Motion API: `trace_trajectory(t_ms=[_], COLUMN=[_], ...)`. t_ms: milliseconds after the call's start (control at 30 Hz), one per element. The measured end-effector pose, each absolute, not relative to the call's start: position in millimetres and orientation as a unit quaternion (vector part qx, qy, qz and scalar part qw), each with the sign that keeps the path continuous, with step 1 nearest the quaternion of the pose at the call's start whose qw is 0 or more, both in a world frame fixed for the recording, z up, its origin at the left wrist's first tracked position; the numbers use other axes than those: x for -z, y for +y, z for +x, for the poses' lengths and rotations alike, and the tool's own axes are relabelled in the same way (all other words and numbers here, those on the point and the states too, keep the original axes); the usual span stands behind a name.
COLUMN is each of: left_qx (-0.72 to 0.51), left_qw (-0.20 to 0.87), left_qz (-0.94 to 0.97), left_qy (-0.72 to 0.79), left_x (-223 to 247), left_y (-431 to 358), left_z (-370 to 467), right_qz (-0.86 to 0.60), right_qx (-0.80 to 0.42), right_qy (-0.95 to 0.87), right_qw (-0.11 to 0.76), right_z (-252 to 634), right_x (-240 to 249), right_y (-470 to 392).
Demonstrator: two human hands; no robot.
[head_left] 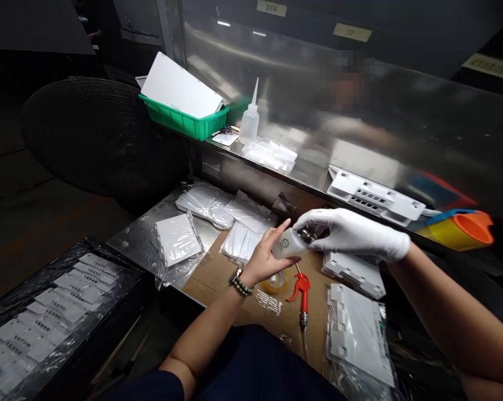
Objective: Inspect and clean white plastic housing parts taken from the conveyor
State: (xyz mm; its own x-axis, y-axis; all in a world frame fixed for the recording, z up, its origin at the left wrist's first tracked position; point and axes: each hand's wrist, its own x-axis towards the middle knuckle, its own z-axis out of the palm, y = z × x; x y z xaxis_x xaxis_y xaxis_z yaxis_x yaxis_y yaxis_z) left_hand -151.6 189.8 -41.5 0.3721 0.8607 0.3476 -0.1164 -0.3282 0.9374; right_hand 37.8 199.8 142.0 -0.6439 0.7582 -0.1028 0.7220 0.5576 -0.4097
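Note:
My bare left hand [265, 257], with beaded bracelets at the wrist, is wrapped round a small whitish translucent bottle [290, 245] above the bench. The bottle lies tilted, its dark shiny top [307, 234] toward the right. In a white glove, my right hand [335, 231] closes its fingers on that top. Whether the top is a cap or a pump, I cannot tell. Below the hands, a red air blow gun [302, 289] with a hose rests on cardboard [218, 281], beside a roll of clear tape [275, 283].
Bagged white panels [358, 334] lie at right, and a wrapped white part [178, 239] at left. The shelf holds a green bin [185, 123], a nozzle bottle [249, 123] and a slotted white part [372, 195]. Several white pieces [47, 317] cover a black-wrapped surface. A large fan [93, 133] stands left.

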Motion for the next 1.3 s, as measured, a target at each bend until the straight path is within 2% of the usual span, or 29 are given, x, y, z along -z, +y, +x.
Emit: trace_trajectory(t_ms=[67,167,367,500,633,833,933,1033,1133,1233,1300], left_qx=[-0.501,-0.493,-0.404,-0.350,-0.411,-0.573,-0.574,-0.507,-0.369,-0.266,-0.242], left_qw=[0.518,0.595,0.775,0.828,0.782,0.565,0.573,0.698,0.825,0.868,0.866], left_qz=[0.622,0.569,0.460,0.419,0.448,0.528,0.519,0.478,0.423,0.419,0.436], left_qy=[0.305,0.280,0.157,0.128,0.137,0.272,0.269,0.169,0.063,-0.012,-0.032], left_x=[27.9,18.6,13.7,15.5,19.6,33.5,35.7,31.8,27.2,26.3,27.4], left_y=[185.7,181.8,182.6,181.9,176.7,164.5,164.9,170.5,174.6,173.1,170.3], left_z=[-144.3,-136.6,-130.3,-123.4,-110.9,-88.1,-91.2,-105.4,-117.9,-120.8,-119.9], right_qz=[-0.425,-0.409,-0.381,-0.387,-0.430,-0.503,-0.495,-0.434,-0.340,-0.281,-0.271], right_qx=[-0.219,-0.238,-0.266,-0.252,-0.221,-0.173,-0.141,-0.112,-0.102,-0.058,-0.039], right_qy=[-0.877,-0.879,-0.885,-0.887,-0.875,-0.847,-0.857,-0.892,-0.928,-0.946,-0.948], right_qw=[0.057,0.060,0.044,0.016,-0.019,0.005,0.026,0.064,0.111,0.151,0.160], right_z=[44.8,52.4,60.1,64.7,70.2,71.1,72.5,74.9,71.4,61.4,55.0], right_x=[-154.0,-166.1,-180.1,-185.5,-184.0,-166.4,-155.9,-146.9,-139.1,-131.4,-126.8], right_y=[195.0,187.7,179.7,179.6,181.6,181.0,176.6,170.1,163.9,160.8,160.9])
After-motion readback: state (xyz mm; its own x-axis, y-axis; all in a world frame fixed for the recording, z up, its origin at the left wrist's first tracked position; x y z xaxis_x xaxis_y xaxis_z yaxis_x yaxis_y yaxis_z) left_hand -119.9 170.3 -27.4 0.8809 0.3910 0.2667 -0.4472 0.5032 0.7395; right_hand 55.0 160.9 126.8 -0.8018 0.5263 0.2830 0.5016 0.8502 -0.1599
